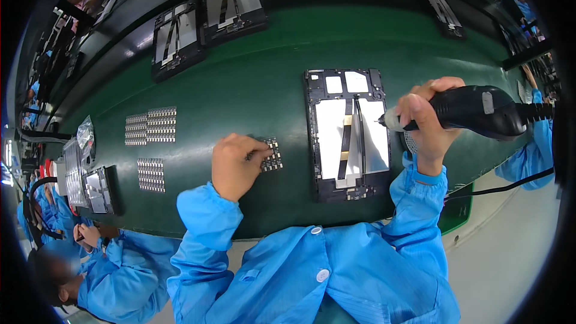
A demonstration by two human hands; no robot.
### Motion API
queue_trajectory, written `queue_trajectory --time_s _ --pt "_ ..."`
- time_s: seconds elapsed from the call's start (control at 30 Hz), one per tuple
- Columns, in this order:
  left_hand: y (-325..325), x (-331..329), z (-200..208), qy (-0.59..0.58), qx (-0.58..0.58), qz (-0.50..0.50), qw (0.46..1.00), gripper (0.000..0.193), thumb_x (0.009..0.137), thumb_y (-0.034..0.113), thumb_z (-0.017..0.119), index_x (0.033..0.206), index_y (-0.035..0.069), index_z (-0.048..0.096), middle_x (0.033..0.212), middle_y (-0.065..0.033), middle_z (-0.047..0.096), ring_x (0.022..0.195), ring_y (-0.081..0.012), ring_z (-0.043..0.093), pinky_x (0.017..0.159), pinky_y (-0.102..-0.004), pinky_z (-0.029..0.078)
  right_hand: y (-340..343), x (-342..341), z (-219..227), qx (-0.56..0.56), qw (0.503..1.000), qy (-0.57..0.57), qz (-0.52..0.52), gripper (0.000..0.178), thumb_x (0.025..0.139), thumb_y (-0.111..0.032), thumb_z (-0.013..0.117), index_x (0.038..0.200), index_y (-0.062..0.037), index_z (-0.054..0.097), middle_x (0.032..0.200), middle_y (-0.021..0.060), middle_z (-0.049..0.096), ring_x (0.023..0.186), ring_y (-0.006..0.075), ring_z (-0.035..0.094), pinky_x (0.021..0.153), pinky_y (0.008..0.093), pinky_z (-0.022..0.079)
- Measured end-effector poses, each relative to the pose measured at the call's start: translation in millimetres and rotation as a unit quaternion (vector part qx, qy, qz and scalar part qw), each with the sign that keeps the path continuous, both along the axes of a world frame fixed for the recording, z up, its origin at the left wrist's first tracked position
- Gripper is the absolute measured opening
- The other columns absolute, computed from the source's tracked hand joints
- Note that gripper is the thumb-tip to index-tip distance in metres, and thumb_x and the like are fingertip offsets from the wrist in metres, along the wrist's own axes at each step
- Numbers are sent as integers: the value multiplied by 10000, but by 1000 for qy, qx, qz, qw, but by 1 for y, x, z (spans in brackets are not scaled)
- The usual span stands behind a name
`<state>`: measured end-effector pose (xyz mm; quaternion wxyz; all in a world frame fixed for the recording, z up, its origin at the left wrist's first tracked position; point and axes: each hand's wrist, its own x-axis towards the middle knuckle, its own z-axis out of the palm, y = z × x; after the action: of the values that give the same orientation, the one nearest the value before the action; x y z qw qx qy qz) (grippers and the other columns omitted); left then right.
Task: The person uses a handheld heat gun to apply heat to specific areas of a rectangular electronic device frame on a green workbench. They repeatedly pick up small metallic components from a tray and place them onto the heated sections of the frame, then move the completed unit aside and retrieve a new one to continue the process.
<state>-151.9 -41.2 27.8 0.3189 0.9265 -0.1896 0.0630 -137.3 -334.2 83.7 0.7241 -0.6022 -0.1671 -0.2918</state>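
Observation:
In my right hand is a black electric screwdriver with a light nose, its fingers wrapped round the front of the body. The bit points left, over the right edge of an opened tablet; whether it touches I cannot tell. The tablet lies with its inside up, showing silver plates, a black frame and dark ribbon cables. Left of it, my left hand is closed in a pinch over a small sheet of parts. What its fingertips hold is hidden.
More part sheets lie at the left of the green bench. Several opened tablets rest along the far side. At far left are a clear plastic bag and a small opened device. A co-worker sits at lower left.

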Motion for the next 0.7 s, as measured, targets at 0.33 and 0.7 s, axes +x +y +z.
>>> queue_trajectory --time_s 0.33,0.7 --pt "-59 45 -23 268 -339 -38 901 99 799 26 690 855 -48 655 772 -62 667 676 -72 600 626 -189 481 53 11 1 22 993 75 86 339 724 110 692 979 0 497 653 52 590 552 89 568 502 215 460" --pt "-68 59 -28 168 -236 -48 956 88 734 38 709 808 -2 684 713 -76 599 566 -125 519 539 -279 433 66 25 -13 20 993 78 92 306 730 98 699 974 15 535 685 36 596 599 71 574 514 197 454"
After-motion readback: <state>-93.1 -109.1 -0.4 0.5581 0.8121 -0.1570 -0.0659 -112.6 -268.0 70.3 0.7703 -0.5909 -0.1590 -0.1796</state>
